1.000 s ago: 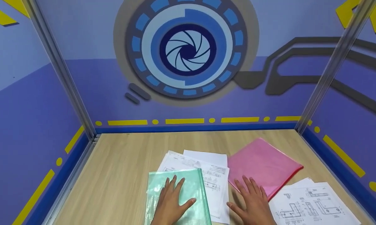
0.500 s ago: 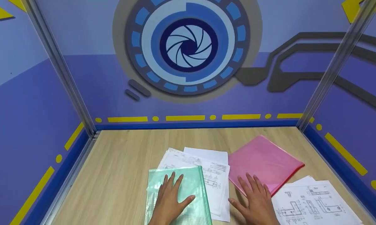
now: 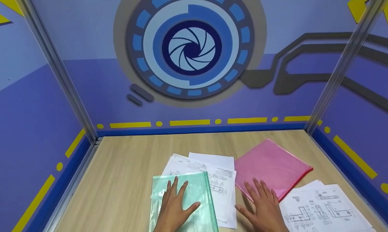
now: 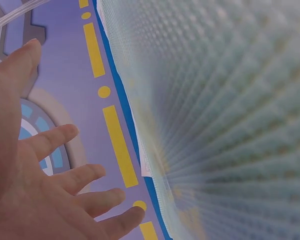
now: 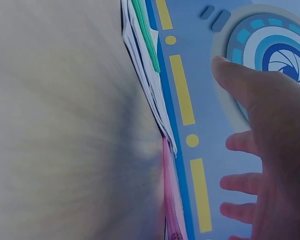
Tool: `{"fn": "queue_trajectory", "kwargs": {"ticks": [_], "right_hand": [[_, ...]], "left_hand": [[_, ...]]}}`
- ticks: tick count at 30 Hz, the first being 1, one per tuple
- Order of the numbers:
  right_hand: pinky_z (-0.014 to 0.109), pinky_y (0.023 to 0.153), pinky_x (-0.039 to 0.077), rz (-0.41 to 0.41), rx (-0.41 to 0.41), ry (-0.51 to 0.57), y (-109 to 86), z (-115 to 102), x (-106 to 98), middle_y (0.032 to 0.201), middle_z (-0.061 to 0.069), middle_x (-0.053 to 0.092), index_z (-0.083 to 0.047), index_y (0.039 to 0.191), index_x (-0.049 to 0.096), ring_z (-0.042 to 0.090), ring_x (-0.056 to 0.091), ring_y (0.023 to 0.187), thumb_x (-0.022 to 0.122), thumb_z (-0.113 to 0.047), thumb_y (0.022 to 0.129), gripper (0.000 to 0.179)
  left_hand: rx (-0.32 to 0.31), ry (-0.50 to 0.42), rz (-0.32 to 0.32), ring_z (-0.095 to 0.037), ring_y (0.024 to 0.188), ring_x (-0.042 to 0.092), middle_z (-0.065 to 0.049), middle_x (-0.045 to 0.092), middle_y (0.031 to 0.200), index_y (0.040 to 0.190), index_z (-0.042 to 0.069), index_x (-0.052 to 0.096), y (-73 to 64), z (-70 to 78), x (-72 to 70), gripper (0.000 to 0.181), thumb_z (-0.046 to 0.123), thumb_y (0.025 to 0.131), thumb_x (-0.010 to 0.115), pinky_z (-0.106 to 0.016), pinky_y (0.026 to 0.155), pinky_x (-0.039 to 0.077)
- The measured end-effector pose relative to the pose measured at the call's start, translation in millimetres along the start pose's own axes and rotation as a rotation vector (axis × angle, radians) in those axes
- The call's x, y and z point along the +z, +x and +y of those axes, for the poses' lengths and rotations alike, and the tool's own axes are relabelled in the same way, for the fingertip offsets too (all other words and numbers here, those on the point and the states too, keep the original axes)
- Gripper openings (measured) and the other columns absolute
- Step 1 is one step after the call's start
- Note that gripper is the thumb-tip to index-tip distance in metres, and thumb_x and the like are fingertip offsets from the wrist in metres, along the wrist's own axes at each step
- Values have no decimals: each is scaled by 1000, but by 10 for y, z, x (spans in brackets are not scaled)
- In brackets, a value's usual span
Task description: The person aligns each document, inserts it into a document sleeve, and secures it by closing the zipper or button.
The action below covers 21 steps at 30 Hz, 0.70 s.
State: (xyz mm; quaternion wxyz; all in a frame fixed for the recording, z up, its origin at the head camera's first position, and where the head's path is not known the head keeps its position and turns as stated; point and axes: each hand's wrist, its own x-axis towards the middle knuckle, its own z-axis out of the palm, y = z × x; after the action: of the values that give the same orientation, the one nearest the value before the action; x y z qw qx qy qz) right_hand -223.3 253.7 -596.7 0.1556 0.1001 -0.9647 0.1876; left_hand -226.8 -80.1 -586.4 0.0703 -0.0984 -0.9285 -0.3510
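Observation:
My left hand (image 3: 176,206) is spread over a translucent green document folder (image 3: 200,188) with a ribbed strip along its right edge. In the left wrist view, a gap separates the fingers (image 4: 52,142) from the folder's mesh-textured surface (image 4: 240,120). My right hand (image 3: 264,209) hovers palm down with fingers apart, between the green folder and a pink folder (image 3: 273,167); its fingertips overlap the pink folder's lower corner in the head view. Neither hand holds anything. Printed sheets with technical drawings (image 3: 224,193) lie partly under the green folder.
More drawing sheets (image 3: 329,206) lie at the front right, beside the pink folder's lower edge. All of it is on a wood-grain table (image 3: 123,180). Painted blue-purple panels (image 3: 94,93) with metal corner posts (image 3: 60,74) enclose the table's back and sides.
The head view has shifted slightly. Both hands keep their spread pose over the same spots, and the folders and sheets stay in place.

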Motion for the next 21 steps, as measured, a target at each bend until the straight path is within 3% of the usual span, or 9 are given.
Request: {"fn": "queue_trajectory", "kwargs": {"ticks": [4,13,21], "right_hand": [[72,116,21,20,-14,-5,-11,-4,7,166,14,41,-21,160,49,43,35,152,73,-71,87,92],[73,119,17,-50,45,-5,15,-21,-5,168,13,39,-23,161,48,42,31,154,71,-73,88,91],[72,118,19,-21,38,-24,21,12,-20,167,15,41,-21,161,49,43,31,154,71,-73,88,92]], "left_hand": [[2,-4,-3,-58,155,16,-27,24,170,157,11,51,-6,-14,3,86,65,93,72,-79,114,23],[-13,3,20,-57,154,20,-26,30,168,156,11,53,6,-20,-18,86,66,92,73,-81,112,24],[-23,7,-4,-56,155,19,-26,30,168,157,12,52,29,-1,-43,89,69,92,70,-79,113,24]]}}
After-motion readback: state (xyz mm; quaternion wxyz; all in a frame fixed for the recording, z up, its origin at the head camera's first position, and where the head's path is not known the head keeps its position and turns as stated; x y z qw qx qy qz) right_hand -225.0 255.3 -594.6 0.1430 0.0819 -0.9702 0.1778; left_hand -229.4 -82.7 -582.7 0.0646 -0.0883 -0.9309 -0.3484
